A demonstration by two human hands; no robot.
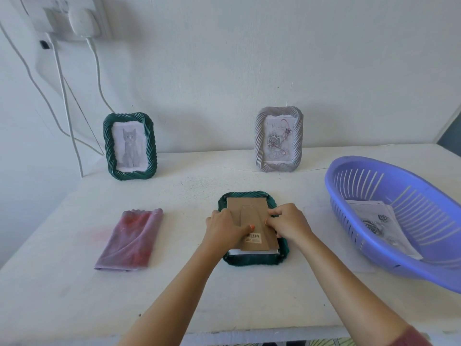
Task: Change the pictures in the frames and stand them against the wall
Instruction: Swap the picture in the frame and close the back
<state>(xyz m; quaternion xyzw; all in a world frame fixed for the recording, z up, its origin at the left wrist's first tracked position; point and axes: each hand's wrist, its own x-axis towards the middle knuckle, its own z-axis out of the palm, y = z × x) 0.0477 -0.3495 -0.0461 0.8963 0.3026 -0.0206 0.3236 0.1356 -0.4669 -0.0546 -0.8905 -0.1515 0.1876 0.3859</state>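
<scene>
Gripped the cardboard back (252, 211) by its 9 and 3 o'clock edges with left hand (223, 227) and right hand (287, 224), fingers curled, over the green frame (249, 262) lying face down in the middle of the table (249, 300). Showed white paper (234, 252) poking out at 6 o'clock. Might have bent it or left it crooked if pushed shut like that.

Under the fingers (275, 213): brown cardboard backing (247, 208) on face-down green rope-edged frame (252, 262) | left: folded pink cloth (129, 239) | right: purple plastic basket (374, 255) holding printed sheet (374, 216) | beyond, against white wall (224, 71): green cat-picture frame (129, 146), grey rose-picture frame (279, 139)
</scene>
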